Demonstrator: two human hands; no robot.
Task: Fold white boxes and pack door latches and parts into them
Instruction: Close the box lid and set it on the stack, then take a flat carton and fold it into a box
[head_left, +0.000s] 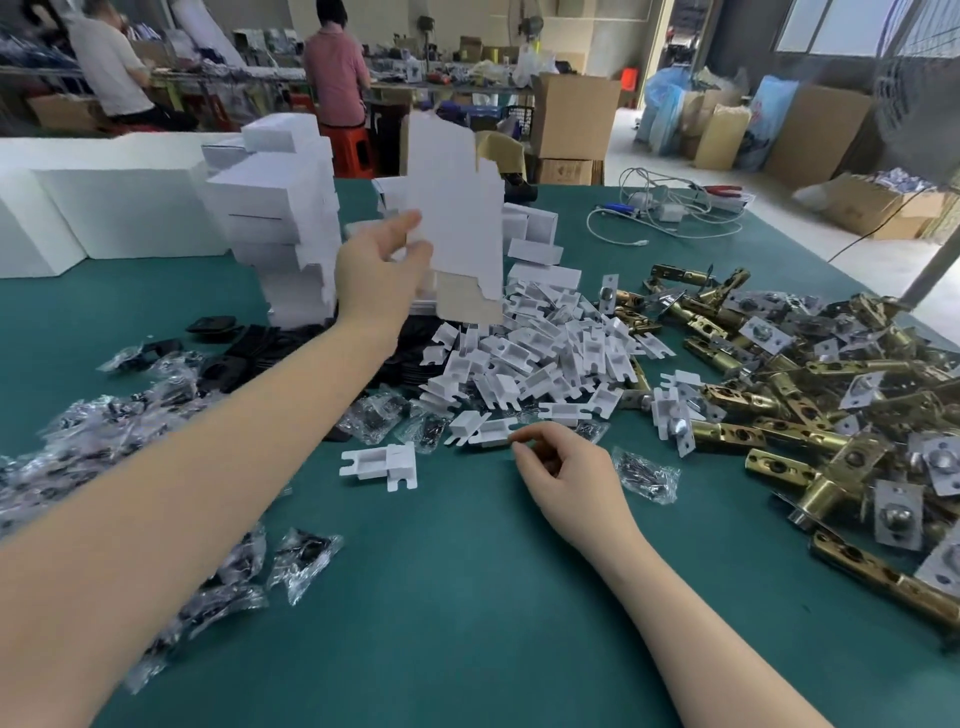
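My left hand (382, 270) pinches a flat, unfolded white box blank (457, 218) and holds it upright above the green table (467, 597). Behind it leans a tall stack of white box blanks (283, 218). My right hand (563, 470) rests low on the table with its fingers loosely curled, its fingertips touching a small white plastic insert (491, 434) at the edge of a heap of such inserts (545, 353). Brass door latches (810, 410) lie piled at the right. One more white insert (382, 462) lies alone in front.
Clear bags of dark screws (119, 431) are strewn along the left, one bag (647, 473) beside my right hand. Black plastic parts (249, 353) lie under the stack. White cables (670, 208) sit far right. Two people work at benches behind.
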